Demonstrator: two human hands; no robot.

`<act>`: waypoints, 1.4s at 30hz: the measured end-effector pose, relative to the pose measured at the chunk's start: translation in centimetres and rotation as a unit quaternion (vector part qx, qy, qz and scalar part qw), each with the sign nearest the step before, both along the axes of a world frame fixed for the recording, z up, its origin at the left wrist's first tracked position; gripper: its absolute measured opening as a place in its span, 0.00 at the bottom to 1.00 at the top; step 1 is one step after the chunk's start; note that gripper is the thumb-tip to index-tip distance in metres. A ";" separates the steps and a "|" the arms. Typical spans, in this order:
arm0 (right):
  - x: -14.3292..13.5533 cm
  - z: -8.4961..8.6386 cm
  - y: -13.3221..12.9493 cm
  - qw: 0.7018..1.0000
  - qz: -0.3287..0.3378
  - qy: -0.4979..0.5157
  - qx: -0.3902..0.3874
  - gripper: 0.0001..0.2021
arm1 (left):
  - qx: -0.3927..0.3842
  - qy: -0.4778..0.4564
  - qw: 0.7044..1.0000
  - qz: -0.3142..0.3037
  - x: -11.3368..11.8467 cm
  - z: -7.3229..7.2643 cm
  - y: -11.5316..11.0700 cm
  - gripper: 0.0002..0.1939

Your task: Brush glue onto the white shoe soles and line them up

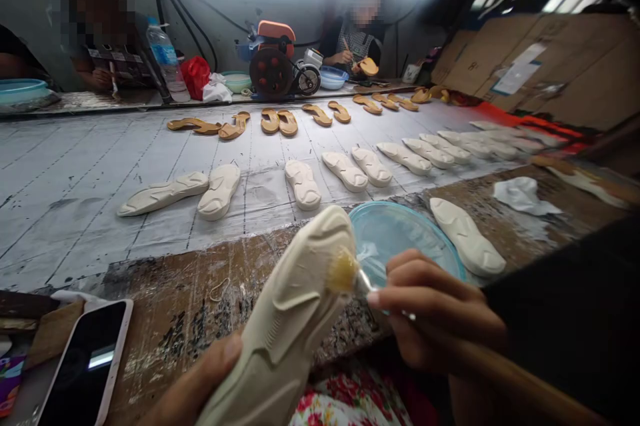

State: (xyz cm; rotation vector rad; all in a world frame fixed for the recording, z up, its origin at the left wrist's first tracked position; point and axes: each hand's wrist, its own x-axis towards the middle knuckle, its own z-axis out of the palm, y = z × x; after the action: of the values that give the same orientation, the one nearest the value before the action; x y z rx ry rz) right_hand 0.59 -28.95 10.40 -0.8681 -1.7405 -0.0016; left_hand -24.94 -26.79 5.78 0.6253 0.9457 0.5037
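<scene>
My left hand point(210, 369) grips a cream-coloured shoe sole point(285, 319) near its lower end, thumb along the edge; the rest of its fingers are hidden behind the sole. The sole is tilted up, its ridged face towards me. A brush point(343, 271) with yellowish bristles touches that face near the upper end. My right hand point(435, 306) pinches the brush by its handle. Just behind the brush stands a light-blue bowl point(413, 246), partly covered by my right hand. Another cream sole point(466, 236) lies right of the bowl.
Beyond the bowl, several cream soles point(303, 185) lie in a row on the white-covered belt point(90, 166). Tan sandal uppers point(270, 121) form a row farther back. A phone point(83, 366) lies at left, a white cloth point(523, 196) at right. Co-workers point(353, 39) sit across the belt.
</scene>
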 end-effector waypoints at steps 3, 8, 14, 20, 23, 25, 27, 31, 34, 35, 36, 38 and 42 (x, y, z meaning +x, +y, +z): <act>2.9 -1.8 -1.1 0.988 -0.111 0.044 -0.100 0.05 | -0.120 -0.043 0.992 0.018 0.3 -1.3 1.4 0.32; 6.0 -5.6 -3.0 0.885 -0.329 0.095 -0.315 0.14 | -0.170 -0.164 0.965 0.114 2.1 -3.9 3.3 0.29; 5.6 -7.5 -2.3 0.872 -0.284 0.061 -0.394 0.16 | -0.169 -0.156 0.967 0.106 3.6 -5.4 3.4 0.32; 4.2 -5.1 -3.7 0.896 -0.229 0.095 -0.369 0.15 | -0.119 -0.062 0.982 0.132 4.4 -3.6 2.8 0.32; 1.3 -4.4 -3.4 0.945 -0.091 0.113 -0.294 0.05 | -0.100 -0.060 0.988 0.097 4.5 -1.6 2.4 0.29; -0.7 -4.4 -2.6 0.972 0.051 0.100 -0.207 0.08 | -0.106 -0.079 0.989 0.061 4.4 -0.5 2.0 0.28; -2.3 -4.4 -1.7 0.973 0.134 0.098 -0.157 0.11 | -0.123 -0.105 0.986 0.035 4.1 0.3 1.7 0.27; -3.7 -3.8 -0.4 0.973 0.164 0.100 -0.126 0.11 | -0.123 -0.159 0.979 0.025 3.5 1.1 1.0 0.21; -3.8 -3.0 0.0 0.981 0.140 0.094 -0.094 0.10 | -0.060 -0.149 0.987 0.022 3.3 1.4 0.6 0.19; -3.8 -2.8 0.0 0.984 0.130 0.092 -0.082 0.10 | -0.035 -0.136 0.990 0.019 3.2 1.4 0.6 0.19; -3.9 -2.7 0.0 0.986 0.123 0.090 -0.073 0.10 | -0.011 -0.121 0.992 0.015 3.1 1.4 0.6 0.20; -3.9 -2.8 -0.3 0.985 0.123 0.091 -0.073 0.11 | 0.025 -0.100 0.995 0.004 2.9 1.4 0.6 0.19; -4.1 -3.7 -1.3 0.976 0.155 0.087 -0.126 0.10 | 0.009 -0.086 0.996 0.007 2.6 1.2 0.7 0.21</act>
State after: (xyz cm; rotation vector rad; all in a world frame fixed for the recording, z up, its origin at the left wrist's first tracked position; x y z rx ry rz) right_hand -3.56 -30.24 6.66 -0.7432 -1.7150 0.4972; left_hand -22.33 -26.08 6.99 0.5818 0.7848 0.5692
